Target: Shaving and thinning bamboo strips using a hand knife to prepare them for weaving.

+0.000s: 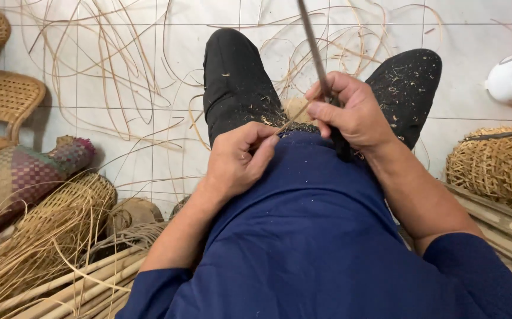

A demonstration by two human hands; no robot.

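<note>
I see my right hand [350,112] gripping a dark blade [314,50] that extends toward 12 o'clock. My left hand [238,158] pinches a thin cane strip [291,118] against it. Woven baskets [495,165] sit at 3 o'clock, loose strips [120,77] at 11.

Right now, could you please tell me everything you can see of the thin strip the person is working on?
The thin strip is pale tan, like split cane or bamboo, narrow and flat. It runs slanting over the lap, from the left hand, which pinches its lower end, up to the right hand, which grips a dark blade-like tool against it. Its far end is hidden behind that hand.
</note>
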